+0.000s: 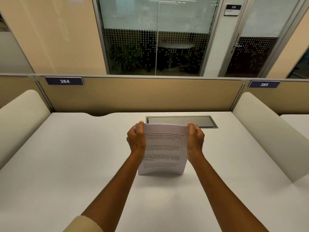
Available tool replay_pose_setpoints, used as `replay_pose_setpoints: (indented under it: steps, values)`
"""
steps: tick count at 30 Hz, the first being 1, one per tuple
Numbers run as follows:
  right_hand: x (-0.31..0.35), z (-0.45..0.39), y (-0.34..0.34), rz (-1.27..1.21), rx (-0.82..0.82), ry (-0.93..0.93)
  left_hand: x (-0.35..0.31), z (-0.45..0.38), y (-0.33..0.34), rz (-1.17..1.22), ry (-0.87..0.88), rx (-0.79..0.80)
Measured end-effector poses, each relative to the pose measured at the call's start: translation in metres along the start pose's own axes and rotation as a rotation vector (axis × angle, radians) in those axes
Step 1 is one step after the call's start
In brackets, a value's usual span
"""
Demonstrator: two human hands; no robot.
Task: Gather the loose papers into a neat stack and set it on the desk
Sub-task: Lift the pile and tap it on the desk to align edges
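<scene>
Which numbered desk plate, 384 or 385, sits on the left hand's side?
The 384 plate, on the partition's upper left, beyond the left hand. The 385 plate sits far right, past the right hand.

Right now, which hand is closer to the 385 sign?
Right. The right hand holds the paper stack's right edge, on the 385 sign's side; the left hand holds the opposite edge, farther away.

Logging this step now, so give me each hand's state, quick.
Left hand: closed on the left edge of the paper stack.
Right hand: closed on the stack's right edge; stack upright, bottom edge on the desk.
</scene>
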State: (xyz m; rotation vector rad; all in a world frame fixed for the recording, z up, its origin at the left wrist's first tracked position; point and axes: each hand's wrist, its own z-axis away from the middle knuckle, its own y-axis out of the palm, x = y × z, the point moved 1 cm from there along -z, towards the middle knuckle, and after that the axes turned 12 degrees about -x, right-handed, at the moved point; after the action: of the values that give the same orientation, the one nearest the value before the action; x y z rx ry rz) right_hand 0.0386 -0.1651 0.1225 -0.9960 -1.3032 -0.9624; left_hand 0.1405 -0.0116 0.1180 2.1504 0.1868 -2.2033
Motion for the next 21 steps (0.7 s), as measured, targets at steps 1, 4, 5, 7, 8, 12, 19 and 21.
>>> replay_pose_setpoints:
  steps: [1,4,5,7,8,12,19,21]
  values:
    - [0.001,0.0,0.0,0.004,0.003,-0.007,-0.001,0.0,0.0,0.0,-0.001,0.011]
    - [0.003,0.002,0.001,0.007,0.013,-0.014,-0.002,0.0,0.001,-0.016,0.008,0.049]
    - [0.004,0.002,0.001,0.012,0.015,-0.018,-0.001,-0.001,0.001,-0.028,0.007,0.058]
    - [0.004,0.003,0.002,0.027,0.019,-0.032,0.001,-0.002,0.002,-0.035,-0.023,0.066]
    - [0.004,0.004,0.002,0.031,0.022,-0.035,0.003,-0.003,0.003,-0.031,-0.047,0.071]
    - [0.003,0.002,0.001,0.034,0.018,-0.011,0.002,-0.005,0.004,-0.024,-0.102,0.095]
    - [-0.002,0.002,0.0,0.023,0.091,0.006,0.01,-0.001,-0.005,0.033,-0.065,0.244]
    - [-0.009,0.003,-0.003,0.026,0.156,0.008,0.019,0.002,-0.008,0.054,-0.041,0.281]
